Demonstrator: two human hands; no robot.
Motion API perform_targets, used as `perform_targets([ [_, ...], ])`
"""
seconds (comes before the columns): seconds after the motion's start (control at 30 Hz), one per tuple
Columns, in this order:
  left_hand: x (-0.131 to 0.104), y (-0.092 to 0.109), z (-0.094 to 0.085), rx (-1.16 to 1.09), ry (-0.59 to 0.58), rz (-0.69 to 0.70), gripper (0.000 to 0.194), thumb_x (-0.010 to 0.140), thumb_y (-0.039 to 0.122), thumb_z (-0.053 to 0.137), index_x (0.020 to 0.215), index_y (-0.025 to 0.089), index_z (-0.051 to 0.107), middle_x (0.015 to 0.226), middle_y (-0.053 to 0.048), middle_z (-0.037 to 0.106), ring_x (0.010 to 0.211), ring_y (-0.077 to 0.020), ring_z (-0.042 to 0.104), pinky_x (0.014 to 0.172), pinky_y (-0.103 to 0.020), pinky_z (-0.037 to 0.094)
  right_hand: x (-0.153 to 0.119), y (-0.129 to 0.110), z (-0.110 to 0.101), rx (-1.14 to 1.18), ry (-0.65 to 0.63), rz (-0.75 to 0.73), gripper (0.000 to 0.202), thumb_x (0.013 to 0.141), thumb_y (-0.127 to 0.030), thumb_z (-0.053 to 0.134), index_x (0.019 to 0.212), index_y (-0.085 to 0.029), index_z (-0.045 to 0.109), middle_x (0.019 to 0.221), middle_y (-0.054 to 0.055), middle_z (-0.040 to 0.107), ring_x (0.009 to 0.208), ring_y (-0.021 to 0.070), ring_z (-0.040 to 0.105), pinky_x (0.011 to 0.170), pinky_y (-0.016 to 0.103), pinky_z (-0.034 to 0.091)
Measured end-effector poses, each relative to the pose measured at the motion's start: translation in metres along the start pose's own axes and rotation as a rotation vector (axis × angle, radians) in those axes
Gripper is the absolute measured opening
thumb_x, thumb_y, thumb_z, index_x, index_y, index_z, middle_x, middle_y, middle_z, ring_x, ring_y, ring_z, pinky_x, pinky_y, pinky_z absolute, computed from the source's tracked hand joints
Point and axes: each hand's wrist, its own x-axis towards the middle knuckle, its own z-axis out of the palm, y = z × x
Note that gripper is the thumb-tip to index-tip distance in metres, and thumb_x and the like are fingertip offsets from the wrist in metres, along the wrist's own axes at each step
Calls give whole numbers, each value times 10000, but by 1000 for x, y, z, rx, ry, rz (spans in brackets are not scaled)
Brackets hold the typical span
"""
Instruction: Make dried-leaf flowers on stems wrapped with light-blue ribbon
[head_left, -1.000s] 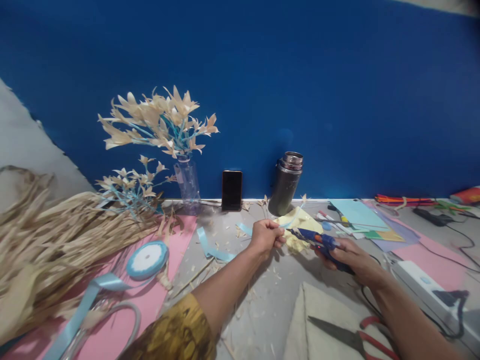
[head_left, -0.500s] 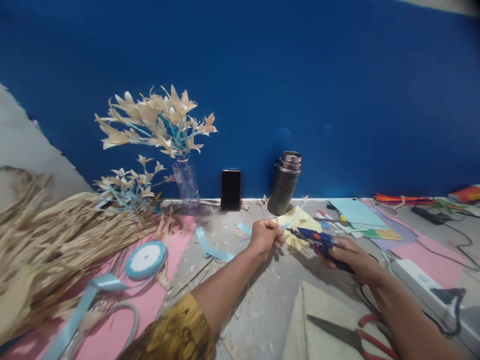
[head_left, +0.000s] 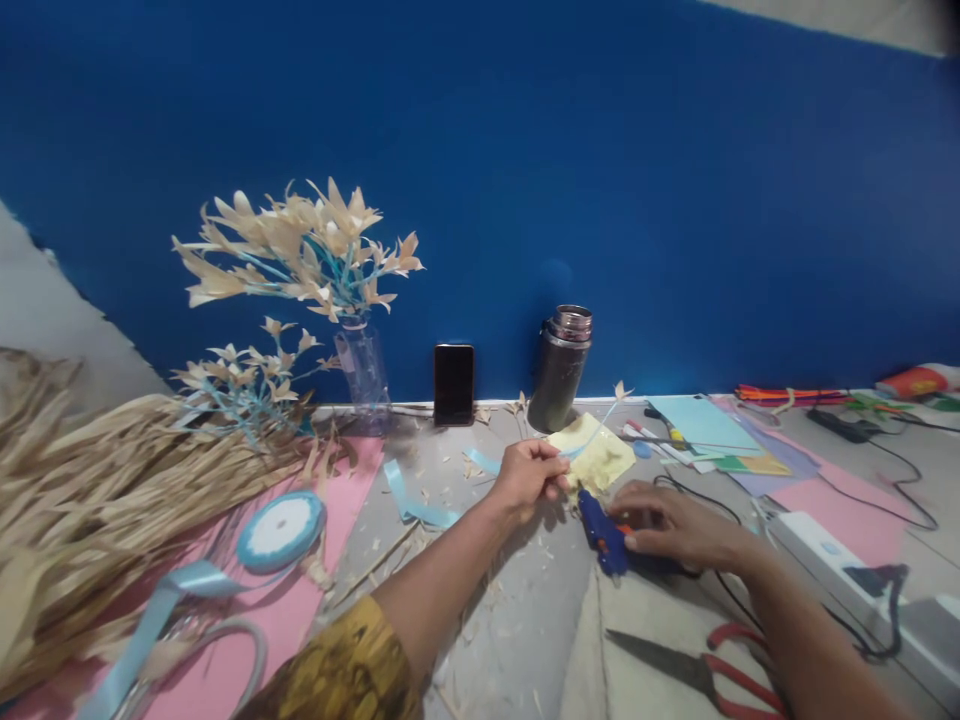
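Observation:
In a pinch, my left hand (head_left: 529, 475) holds the light blue stem of a small dried-husk flower (head_left: 622, 391), which points up and right over a yellow paper (head_left: 600, 450). A blue glue gun (head_left: 602, 530) lies on its side just right of that hand, nozzle toward the yellow paper. My right hand (head_left: 675, 525) is beside the gun's orange trigger, fingers loosely curled and apart; whether they still touch it is hard to see. Light blue ribbon (head_left: 412, 497) lies left of my left hand. Red-handled scissors (head_left: 697, 670) rest on a pale cloth-like sheet (head_left: 585, 650) nearer me.
A plastic bottle (head_left: 364, 375) holds dried-husk flowers (head_left: 300, 250). A phone (head_left: 454, 385) and a dark flask (head_left: 561, 365) stand by the blue wall. Dry husks (head_left: 112, 500) and a ribbon spool (head_left: 281, 530) lie left. A power strip (head_left: 832, 565) and cables are right.
The glue gun has come down from beside the flower stem onto the work surface, turned on its side. My right hand has loosened around it. My left hand keeps its pinch.

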Motion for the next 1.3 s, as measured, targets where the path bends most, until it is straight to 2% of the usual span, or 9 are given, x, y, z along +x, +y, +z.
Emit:
perform_targets([
  [0.13, -7, 1, 5, -22, -141, -46, 272, 625, 164, 807, 706, 154, 548, 505, -4, 618, 358, -72, 495, 335, -157, 285, 5, 0, 5, 262, 410, 92, 438, 834, -538, 675, 1116, -211, 745, 972, 79, 671, 680, 164, 510, 600, 301, 422],
  [0.2, -10, -1, 8, -23, -216, -82, 298, 581, 175, 824, 701, 154, 552, 547, -11, 639, 377, -77, 518, 322, -154, 283, 9, 1, 10, 516, 505, 80, 461, 825, -543, 689, 1117, -188, 732, 850, 48, 624, 598, 121, 412, 527, 271, 351],
  [0.3, -13, -5, 10, 2, -291, -125, 304, 550, 197, 834, 686, 142, 568, 607, -23, 668, 387, -74, 534, 308, -150, 299, 14, 2, 17, 768, 587, 30, 442, 750, -536, 770, 963, -150, 747, 652, -20, 484, 552, 96, 327, 493, 253, 261],
  [0.4, -14, -8, 12, 2, -320, -133, 305, 557, 213, 838, 696, 140, 577, 620, -24, 674, 400, -87, 559, 310, -151, 335, 17, 4, 22, 788, 672, 46, 415, 694, -537, 813, 772, -137, 733, 626, -22, 470, 537, 85, 315, 489, 259, 228],
  [0.67, -18, -8, 17, 58, -290, -78, 279, 613, 270, 821, 711, 130, 600, 659, -41, 676, 456, -110, 604, 367, -180, 425, 20, -7, 23, 686, 916, 66, 401, 631, -462, 848, 518, -181, 586, 542, -42, 460, 553, 102, 351, 531, 271, 261],
  [0.83, -28, -7, 27, 240, -231, 28, 232, 706, 327, 743, 690, 131, 620, 506, -29, 626, 386, -105, 531, 408, -203, 415, 23, -24, 23, 594, 1072, 101, 414, 587, -466, 827, 463, -203, 532, 495, -44, 463, 536, 116, 368, 533, 277, 295],
  [1.0, -22, -7, 27, 263, -219, 78, 305, 741, 409, 737, 672, 142, 607, 472, -6, 583, 393, -100, 488, 444, -209, 379, 30, -22, 19, 616, 1044, 93, 422, 616, -503, 788, 507, -201, 514, 520, -54, 437, 548, 106, 368, 535, 258, 328],
  [1.17, -19, 0, 22, 69, -362, -143, 439, 588, 462, 863, 611, 144, 562, 457, 39, 470, 417, -68, 382, 426, -195, 300, 27, -24, 18, 795, 731, 19, 454, 638, -597, 749, 779, -168, 704, 605, -41, 483, 525, 91, 381, 495, 239, 339],
  [1.3, -18, 3, 20, 55, -390, -223, 494, 535, 492, 900, 621, 144, 560, 470, 52, 443, 423, -48, 310, 417, -186, 245, 27, -24, 18, 836, 668, -21, 423, 638, -581, 763, 687, -164, 712, 547, -47, 445, 516, 87, 344, 496, 239, 313],
])
